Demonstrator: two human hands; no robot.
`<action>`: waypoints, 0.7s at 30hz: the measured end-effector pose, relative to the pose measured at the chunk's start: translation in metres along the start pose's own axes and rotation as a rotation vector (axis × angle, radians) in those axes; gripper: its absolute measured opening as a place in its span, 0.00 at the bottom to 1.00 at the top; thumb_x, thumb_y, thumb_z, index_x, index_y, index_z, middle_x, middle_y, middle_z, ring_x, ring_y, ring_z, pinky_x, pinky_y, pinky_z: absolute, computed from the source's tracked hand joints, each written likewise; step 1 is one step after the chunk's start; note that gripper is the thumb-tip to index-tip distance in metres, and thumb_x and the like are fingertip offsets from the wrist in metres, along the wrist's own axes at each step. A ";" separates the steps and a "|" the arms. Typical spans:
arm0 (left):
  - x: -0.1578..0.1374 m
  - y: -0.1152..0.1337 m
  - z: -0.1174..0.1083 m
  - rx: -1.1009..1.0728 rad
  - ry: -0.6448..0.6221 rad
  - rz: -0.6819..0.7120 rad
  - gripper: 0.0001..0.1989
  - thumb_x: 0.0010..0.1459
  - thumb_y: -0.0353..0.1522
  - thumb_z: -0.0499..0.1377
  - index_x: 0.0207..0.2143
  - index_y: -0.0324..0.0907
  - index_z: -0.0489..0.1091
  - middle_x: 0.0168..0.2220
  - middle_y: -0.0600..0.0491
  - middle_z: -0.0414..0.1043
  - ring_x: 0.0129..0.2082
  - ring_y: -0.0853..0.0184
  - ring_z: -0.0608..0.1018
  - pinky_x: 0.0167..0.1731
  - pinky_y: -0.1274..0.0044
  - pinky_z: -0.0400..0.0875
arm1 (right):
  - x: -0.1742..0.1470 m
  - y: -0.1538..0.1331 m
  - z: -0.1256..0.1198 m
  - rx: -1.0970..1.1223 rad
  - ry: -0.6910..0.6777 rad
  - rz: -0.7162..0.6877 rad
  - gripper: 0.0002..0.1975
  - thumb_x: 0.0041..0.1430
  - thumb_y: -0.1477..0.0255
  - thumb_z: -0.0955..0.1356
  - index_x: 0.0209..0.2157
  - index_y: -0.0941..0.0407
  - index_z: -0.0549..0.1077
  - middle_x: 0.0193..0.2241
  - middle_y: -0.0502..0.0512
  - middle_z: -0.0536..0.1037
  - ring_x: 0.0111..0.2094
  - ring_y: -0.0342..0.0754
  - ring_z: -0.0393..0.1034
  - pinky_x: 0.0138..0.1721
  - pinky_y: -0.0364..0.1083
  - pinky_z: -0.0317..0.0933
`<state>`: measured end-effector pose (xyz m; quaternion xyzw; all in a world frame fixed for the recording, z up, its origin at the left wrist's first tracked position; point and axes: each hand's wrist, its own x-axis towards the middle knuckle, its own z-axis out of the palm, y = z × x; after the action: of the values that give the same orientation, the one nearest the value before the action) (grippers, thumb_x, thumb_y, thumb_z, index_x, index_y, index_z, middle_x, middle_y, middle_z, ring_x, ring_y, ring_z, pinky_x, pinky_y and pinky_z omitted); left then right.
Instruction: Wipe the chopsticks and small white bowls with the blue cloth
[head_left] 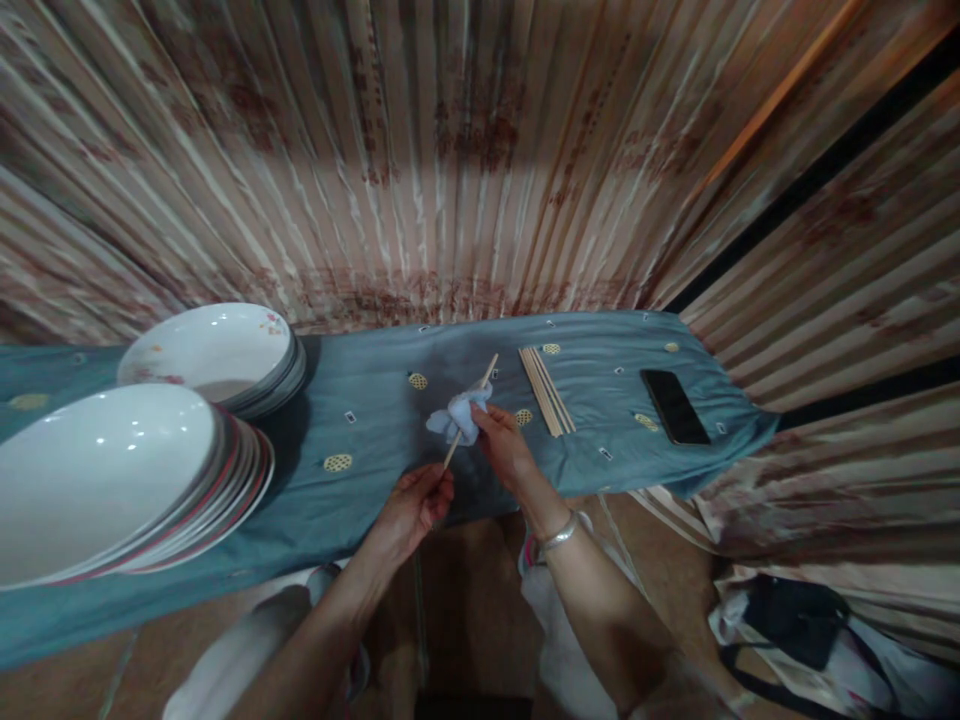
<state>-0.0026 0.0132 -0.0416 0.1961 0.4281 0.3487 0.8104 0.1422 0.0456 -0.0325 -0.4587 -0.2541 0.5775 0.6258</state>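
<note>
My left hand is closed on the lower end of a chopstick, which slants up and away over the front of the table. Whether it is one stick or a pair held together I cannot tell. Around its middle, my right hand pinches a crumpled pale blue cloth. The stick's far tip pokes out beyond the cloth. Just right of the cloth, several wooden chopsticks lie side by side on the blue-green tablecloth.
Stacked plates or shallow bowls stand at the left, with another stack of bowls behind them. A black phone lies at the right. Pleated curtains hang behind the table. A dark bag is at the lower right.
</note>
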 end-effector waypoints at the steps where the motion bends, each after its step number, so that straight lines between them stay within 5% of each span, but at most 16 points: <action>1: 0.000 0.001 0.000 -0.013 0.001 0.009 0.16 0.35 0.36 0.73 0.22 0.34 0.73 0.16 0.56 0.70 0.13 0.78 0.68 0.14 0.87 0.61 | -0.002 0.003 0.002 -0.002 -0.009 0.013 0.18 0.36 0.55 0.75 0.22 0.55 0.76 0.20 0.48 0.76 0.26 0.44 0.67 0.32 0.44 0.60; 13: 0.000 0.005 -0.003 0.094 -0.013 0.087 0.18 0.39 0.40 0.71 0.26 0.35 0.72 0.20 0.51 0.75 0.15 0.74 0.72 0.14 0.84 0.63 | -0.014 0.013 0.015 -0.072 -0.081 0.087 0.19 0.37 0.54 0.76 0.23 0.56 0.76 0.17 0.46 0.72 0.20 0.40 0.59 0.25 0.41 0.53; 17: 0.006 0.013 -0.011 0.231 0.043 0.261 0.21 0.38 0.46 0.69 0.26 0.38 0.73 0.21 0.53 0.75 0.13 0.72 0.71 0.13 0.81 0.59 | -0.010 0.007 0.008 -0.059 -0.047 0.046 0.20 0.35 0.53 0.76 0.24 0.56 0.77 0.20 0.47 0.75 0.22 0.41 0.62 0.28 0.42 0.56; 21: 0.012 0.025 -0.019 0.237 0.168 0.472 0.17 0.40 0.41 0.70 0.30 0.39 0.77 0.21 0.57 0.73 0.17 0.75 0.69 0.19 0.82 0.60 | -0.011 0.003 0.002 -0.089 -0.118 0.082 0.20 0.34 0.54 0.76 0.24 0.56 0.77 0.20 0.47 0.75 0.23 0.41 0.64 0.29 0.42 0.58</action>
<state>-0.0237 0.0393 -0.0429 0.3541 0.4741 0.4906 0.6397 0.1369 0.0352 -0.0322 -0.4613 -0.2968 0.6167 0.5645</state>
